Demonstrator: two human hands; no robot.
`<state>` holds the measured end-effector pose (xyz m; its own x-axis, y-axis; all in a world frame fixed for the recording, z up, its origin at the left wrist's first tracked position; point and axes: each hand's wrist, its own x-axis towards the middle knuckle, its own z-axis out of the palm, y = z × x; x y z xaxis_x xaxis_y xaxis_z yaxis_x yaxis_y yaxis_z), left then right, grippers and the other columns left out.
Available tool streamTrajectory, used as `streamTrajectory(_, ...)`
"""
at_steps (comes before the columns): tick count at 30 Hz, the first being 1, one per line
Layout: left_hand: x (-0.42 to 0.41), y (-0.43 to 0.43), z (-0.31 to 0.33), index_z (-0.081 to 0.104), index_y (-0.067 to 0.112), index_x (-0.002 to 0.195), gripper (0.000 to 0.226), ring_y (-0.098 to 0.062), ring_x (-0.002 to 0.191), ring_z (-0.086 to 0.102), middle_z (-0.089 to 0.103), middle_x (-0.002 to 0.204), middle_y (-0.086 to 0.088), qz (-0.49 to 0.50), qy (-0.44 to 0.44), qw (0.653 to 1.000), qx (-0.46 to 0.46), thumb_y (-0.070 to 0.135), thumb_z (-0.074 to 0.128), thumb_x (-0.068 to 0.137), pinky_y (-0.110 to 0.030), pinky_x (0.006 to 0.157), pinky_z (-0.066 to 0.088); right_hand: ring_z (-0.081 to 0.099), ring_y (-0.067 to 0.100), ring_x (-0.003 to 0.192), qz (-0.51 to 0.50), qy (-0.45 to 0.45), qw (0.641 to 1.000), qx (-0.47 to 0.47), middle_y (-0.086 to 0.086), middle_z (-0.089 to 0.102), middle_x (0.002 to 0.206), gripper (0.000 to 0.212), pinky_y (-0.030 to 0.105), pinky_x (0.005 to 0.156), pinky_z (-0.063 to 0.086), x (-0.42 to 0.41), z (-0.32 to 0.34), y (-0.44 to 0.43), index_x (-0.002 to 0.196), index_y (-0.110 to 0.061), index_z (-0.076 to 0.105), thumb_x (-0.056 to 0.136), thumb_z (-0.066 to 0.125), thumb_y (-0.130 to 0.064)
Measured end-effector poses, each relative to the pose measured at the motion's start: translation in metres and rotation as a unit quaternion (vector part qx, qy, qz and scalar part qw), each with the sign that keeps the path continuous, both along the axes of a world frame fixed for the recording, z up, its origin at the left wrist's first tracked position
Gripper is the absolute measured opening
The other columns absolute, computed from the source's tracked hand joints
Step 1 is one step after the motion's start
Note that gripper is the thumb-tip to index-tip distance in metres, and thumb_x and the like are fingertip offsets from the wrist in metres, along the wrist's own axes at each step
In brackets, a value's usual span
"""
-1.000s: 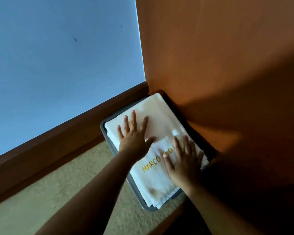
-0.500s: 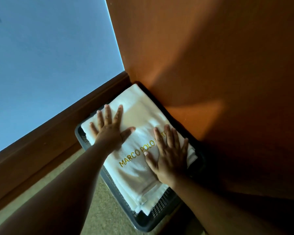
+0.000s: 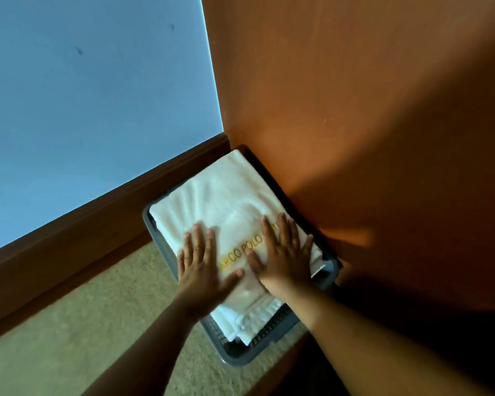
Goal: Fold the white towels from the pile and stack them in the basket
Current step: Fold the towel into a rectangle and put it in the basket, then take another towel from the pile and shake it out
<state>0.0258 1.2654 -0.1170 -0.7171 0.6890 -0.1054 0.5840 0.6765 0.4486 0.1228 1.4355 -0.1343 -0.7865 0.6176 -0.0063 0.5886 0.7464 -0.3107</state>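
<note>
- L hand [image 3: 202, 270]: palm down, flat on the top towel [image 3: 226, 195]. Fingers straight and spread, thumb angled toward the other hand. Nothing gripped; contact is press only.
- R hand [image 3: 287, 252]: same attitude, palm down, fingers straight and fanned, flat on the same towel. No pinch, no curl.
- Hands lie side by side, not touching, w/ a strip of towel showing between the thumbs.
- Towel posn rel. to hands: it lies under both palms. Most of its surface extends past the fingertips toward the room corner. L hand covers the near-left area, R hand the near-right area.
- Gold lettering [image 3: 242, 251] runs across the towel between the hands. "ARCO POLO" is readable; the start is covered by L hand, the end by R hand.
- Top towel: white, folded to a rectangle, lying flat on the stack of folded towels [image 3: 240, 324]. The stack's layered edges show at the near end, between the wrists.
- Stack sits inside the basket [image 3: 237, 360]: grey plastic, slotted wall visible at the near end, rim visible at the near corner and along the left side. Far rim is hidden by the towel.
- Basket stands on the carpet [image 3: 69, 324], in the corner formed by the skirting board [image 3: 97, 224] below the blue wall [image 3: 83, 95] and the orange-brown panel [image 3: 355, 110]. Its right side is just beside the panel.
- Both forearms enter from the bottom edge of the view.
</note>
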Motion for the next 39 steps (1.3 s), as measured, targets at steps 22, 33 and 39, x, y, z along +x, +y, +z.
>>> streamTrajectory(22,0.228,-0.631,0.135,0.038,0.030,0.152,0.071,-0.013,0.150,0.027,0.016,0.167,0.002,0.457,0.010,0.889,-0.022,0.067,0.047,0.093,-0.040,0.125,0.013,0.063,0.010,0.099,0.489,0.060,0.859,-0.142,-0.011,0.051,0.134,0.035,0.031,0.083,0.054,0.044,0.160,-0.557,0.131,-0.036,0.055,0.096,0.056,-0.042)
streamTrajectory(33,0.362,-0.866,0.153,0.063,0.020,0.129,0.038,-0.017,0.110,0.065,0.055,0.141,0.003,0.643,0.000,0.762,0.080,0.039,0.065,0.095,-0.024,0.090,0.047,0.060,0.013,0.103,0.652,0.010,0.731,-0.200,-0.009,0.058,0.115,0.041,0.031,0.084,0.050,0.089,0.174,-0.850,0.134,-0.033,0.056,0.093,0.059,-0.035)
streamTrajectory(39,0.325,-0.951,0.125,0.062,0.028,0.128,0.035,-0.010,0.103,0.065,0.049,0.148,0.006,0.643,-0.020,0.758,0.105,0.041,0.063,0.096,-0.028,0.093,0.052,0.061,0.008,0.099,0.653,-0.027,0.724,-0.221,-0.014,0.064,0.103,0.034,0.031,0.090,0.048,0.047,0.145,-0.944,0.125,-0.033,0.061,0.092,0.060,-0.033)
